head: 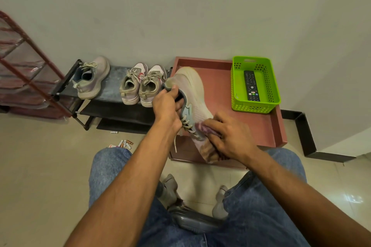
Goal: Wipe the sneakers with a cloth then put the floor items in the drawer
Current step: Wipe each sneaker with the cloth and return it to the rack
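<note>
Fingers of the left hand (167, 104) curl round the sneaker (190, 94) collar, steadying it so the right hand (226, 136) can press the cloth (208, 146) against its side.

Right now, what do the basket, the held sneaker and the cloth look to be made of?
Basket: likely moulded plastic, glossy lime green, with perforated walls. Sneaker in the left hand: seemingly knit fabric upper, matte, with a pale foam-like sole. Cloth under the right hand: soft woven or terry fabric, draping in folds.
</note>
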